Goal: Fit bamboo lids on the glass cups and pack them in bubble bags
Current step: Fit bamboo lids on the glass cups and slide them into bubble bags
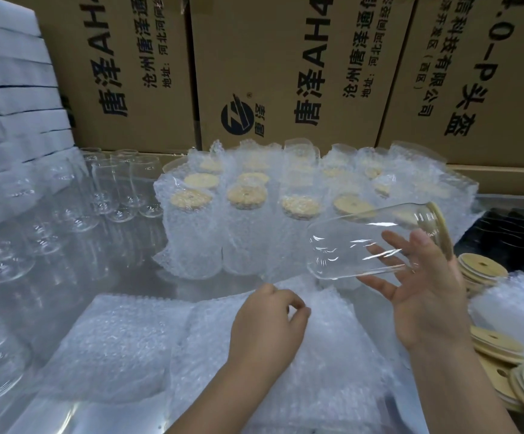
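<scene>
One glass cup (pixel 357 245) is held in the air at the middle right of the frame. It lies almost on its side, base toward the left and mouth toward the upper right. A bamboo lid (pixel 442 228) is fitted on that mouth, partly hidden behind the hand. The right hand (pixel 423 286) holds the cup, palm turned toward the camera, with its fingers spread along the glass and showing through it.

Just below and to the left, the left hand (pixel 270 317) is curled, knuckles up. Its thumb and fingertips pinch the upper edge of the top bubble bag (pixel 326 336) of a flat pile at the lower centre. A second flat pile of bags (pixel 107 346) lies beside it to the left, and both rest on the shiny metal table (pixel 148 277).

Beyond the hands, in the centre of the frame, stands a close group of packed cups (pixel 241 202). Each is upright in its bubble wrap, with round bamboo tops showing through the open tops. To their left, bare empty glasses (pixel 119 189) stand in rows that run toward the lower left edge. Loose lids (pixel 483 270) lie in untidy stacks at the right edge, just under the right hand and on down to the lower right corner. A black tray (pixel 523 233) sits above them.

Printed cardboard boxes (pixel 285 73) fill the top of the frame, and white foam sheets (pixel 10 89) are stacked in the upper left.
</scene>
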